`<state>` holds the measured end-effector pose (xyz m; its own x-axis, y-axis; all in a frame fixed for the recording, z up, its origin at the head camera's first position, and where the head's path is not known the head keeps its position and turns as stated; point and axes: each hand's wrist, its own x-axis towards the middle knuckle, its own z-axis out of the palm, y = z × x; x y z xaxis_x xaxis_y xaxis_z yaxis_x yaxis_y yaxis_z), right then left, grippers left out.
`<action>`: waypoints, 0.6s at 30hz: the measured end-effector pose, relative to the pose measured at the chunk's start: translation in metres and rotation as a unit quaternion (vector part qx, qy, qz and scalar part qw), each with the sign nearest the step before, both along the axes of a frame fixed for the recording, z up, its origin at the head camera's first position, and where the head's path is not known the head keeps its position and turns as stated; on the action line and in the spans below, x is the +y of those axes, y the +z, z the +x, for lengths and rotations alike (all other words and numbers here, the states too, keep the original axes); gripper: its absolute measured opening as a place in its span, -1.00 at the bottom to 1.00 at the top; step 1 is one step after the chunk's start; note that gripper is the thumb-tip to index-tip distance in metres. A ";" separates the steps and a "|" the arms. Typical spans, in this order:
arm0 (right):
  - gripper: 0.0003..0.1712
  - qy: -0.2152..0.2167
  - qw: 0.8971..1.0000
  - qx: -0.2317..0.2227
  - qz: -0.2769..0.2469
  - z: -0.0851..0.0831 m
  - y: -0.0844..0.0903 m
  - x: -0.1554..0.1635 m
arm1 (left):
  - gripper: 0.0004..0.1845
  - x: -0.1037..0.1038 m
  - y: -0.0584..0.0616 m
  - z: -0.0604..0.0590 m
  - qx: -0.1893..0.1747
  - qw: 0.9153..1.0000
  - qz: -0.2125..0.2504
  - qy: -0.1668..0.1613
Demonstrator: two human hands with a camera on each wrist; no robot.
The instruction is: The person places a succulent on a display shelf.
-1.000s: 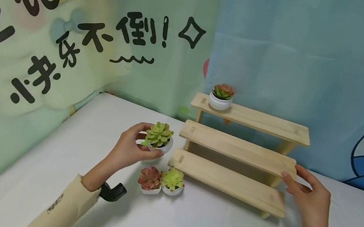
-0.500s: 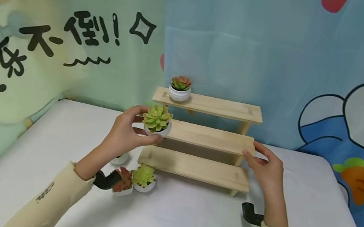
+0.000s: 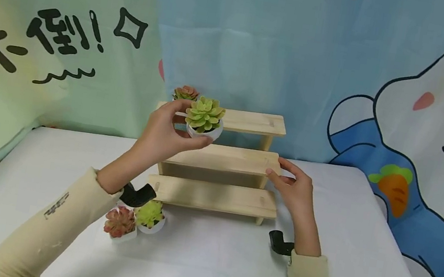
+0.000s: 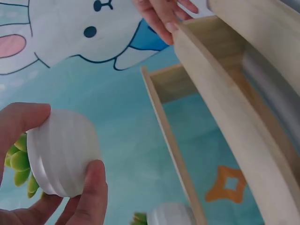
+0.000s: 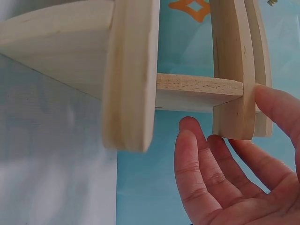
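A person's left hand (image 3: 161, 136) grasps a small green succulent (image 3: 205, 114) by its round white pot (image 4: 63, 152), thumb and fingers wrapped about the ribbed sides, holding it in the air level with the top step of a three-tier wooden stand (image 3: 223, 158). The right hand (image 3: 294, 191) is released, its straight fingers resting against the middle step's right end. The pot looks light, rigid and smooth, possibly slippery; gripping its sides rather than the soft leaves seems safest. Four potted succulents are visible: the held one, a reddish one (image 3: 185, 93) on the top step, and a red one (image 3: 120, 223) and a green one (image 3: 149, 215) on the white table (image 3: 206, 262).
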<state>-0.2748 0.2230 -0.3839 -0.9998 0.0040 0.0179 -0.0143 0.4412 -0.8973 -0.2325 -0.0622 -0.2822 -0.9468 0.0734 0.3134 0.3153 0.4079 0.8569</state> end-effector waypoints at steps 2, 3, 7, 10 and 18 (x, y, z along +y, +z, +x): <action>-0.32 0.000 1.000 0.000 -0.005 0.001 -0.001 0.000 | -0.33 0.007 0.004 -0.003 0.003 1.000 0.004 -0.004; -0.32 -0.001 1.000 0.000 -0.005 0.001 -0.001 0.001 | -0.33 0.010 0.006 -0.005 0.005 1.000 0.006 -0.007; -0.34 -0.004 1.000 0.002 -0.002 -0.002 0.000 -0.001 | -0.35 0.023 0.013 -0.019 0.011 1.000 0.017 -0.020; -0.34 -0.006 1.000 0.004 0.003 -0.001 0.002 -0.001 | -0.33 0.033 0.015 -0.029 0.014 1.000 0.015 -0.021; -0.35 0.001 1.000 0.001 -0.014 0.000 0.000 -0.001 | -0.32 0.053 0.011 -0.052 0.011 1.000 -0.009 -0.016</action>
